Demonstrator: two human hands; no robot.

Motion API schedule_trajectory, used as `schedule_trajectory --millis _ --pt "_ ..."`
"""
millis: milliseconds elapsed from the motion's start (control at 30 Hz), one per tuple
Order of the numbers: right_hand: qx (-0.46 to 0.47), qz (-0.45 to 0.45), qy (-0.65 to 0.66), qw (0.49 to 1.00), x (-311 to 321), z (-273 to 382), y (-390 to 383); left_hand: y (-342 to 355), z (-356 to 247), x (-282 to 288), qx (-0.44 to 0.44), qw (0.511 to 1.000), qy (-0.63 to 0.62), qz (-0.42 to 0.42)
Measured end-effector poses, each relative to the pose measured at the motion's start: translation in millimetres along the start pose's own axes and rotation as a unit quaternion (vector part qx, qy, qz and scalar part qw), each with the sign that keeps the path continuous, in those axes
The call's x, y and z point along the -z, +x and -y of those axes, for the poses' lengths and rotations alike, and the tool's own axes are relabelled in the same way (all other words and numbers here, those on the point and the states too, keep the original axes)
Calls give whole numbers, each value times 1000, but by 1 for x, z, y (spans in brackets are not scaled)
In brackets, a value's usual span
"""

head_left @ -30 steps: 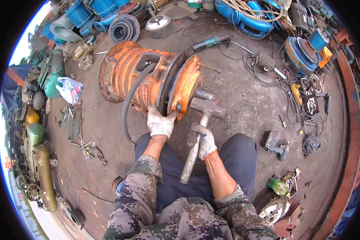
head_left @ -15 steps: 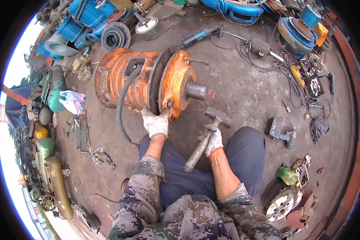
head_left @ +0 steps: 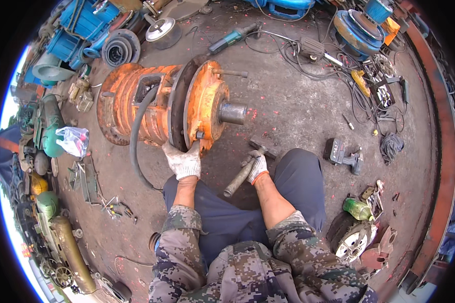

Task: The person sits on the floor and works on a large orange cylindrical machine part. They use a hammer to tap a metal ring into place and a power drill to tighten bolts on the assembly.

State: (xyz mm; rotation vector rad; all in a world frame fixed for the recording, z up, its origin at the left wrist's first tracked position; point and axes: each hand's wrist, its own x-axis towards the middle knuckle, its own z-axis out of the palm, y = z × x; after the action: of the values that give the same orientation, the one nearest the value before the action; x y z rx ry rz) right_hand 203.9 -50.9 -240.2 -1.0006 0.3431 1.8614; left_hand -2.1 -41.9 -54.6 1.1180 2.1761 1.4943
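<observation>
An orange rusty cylindrical machine point(head_left: 141, 103) lies on its side, with a dark plate behind its front flange point(head_left: 207, 93), a steel shaft point(head_left: 232, 112) sticking out rightward and a black hose point(head_left: 136, 146) hanging over it. My left hand point(head_left: 183, 161), in a dirty white glove, grips the lower edge between plate and flange, its fingertips partly hidden. My right hand point(head_left: 256, 166), gloved too, holds a hammer point(head_left: 235, 179) by its handle between my knees, below the shaft, the head away from me and touching nothing visible.
Around the concrete floor point(head_left: 278, 91) lie an angle grinder point(head_left: 227, 40), cables, a cordless impact tool point(head_left: 342, 156), loose tools point(head_left: 119, 209), a plastic bag point(head_left: 73, 140) and a green bottle point(head_left: 358, 208). Blue pumps point(head_left: 86, 20) and cylinders crowd the edges; a red steel beam point(head_left: 429, 131) runs along the right.
The hammer has moved down and away from the shaft toward my knees, uncovering the shaft. My left hand stays on the flange edge. The whole view has shifted slightly.
</observation>
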Motion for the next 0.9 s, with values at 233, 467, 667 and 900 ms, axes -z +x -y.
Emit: schedule_trajectory --millis 233,467,667,900 --pt "100 -266 -328 901 -16 -26 -12 3 28 9 -45 996 67 -36" --pt "156 -266 -381 872 11 -12 6 3 26 -1 -43 997 53 -25" --pt "173 -346 -533 753 -46 27 -23 5 37 6 -41 993 105 -44" --pt "430 -128 -471 759 -73 215 -104 -2 25 10 19 990 116 -73"
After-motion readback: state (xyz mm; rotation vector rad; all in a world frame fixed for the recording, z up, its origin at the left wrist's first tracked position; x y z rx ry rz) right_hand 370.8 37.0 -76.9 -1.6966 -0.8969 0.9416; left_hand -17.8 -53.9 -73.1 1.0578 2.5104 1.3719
